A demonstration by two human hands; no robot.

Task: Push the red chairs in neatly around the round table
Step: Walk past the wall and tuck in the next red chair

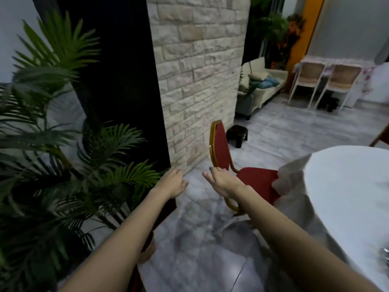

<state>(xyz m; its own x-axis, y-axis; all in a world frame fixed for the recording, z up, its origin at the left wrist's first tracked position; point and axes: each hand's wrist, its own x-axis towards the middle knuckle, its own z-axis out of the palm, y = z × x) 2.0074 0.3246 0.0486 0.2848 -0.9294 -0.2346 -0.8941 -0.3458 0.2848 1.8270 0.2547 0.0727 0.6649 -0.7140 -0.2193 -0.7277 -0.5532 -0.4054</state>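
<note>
So, in the head view, you have both arms stretched out ahead and nothing in either hand. Your left hand point(175, 182) is loosely curled, fingers bent under, touching nothing; it hangs over bare floor point(294, 131) near the corner of the stone pillar point(197, 81), with the potted palm point(52, 123) off to its outer side. Your right hand point(221, 180) is flat and spread, palm down, fingers pointing forward. It sits in front of the lower edge of the red chair's back as the camera sees it, but whether it actually touches the frame cannot be told from here.

The red chair point(259, 182) stands just beyond and to the inner side of your right hand. Its seat is partly tucked beneath the draped cloth of the round table point(347, 186), and its gold-framed back rises above your fingertips, turned at an angle to the table rather than squared to it.

As for progress, this chair looks only partway home: the seat still shows well clear of the cloth, so it likely needs a further push and a straightening. A sliver of another chair point(381, 138) shows past the far edge of the table; whether it is pushed in cannot be judged. Other chairs around the table are out of sight.
</note>
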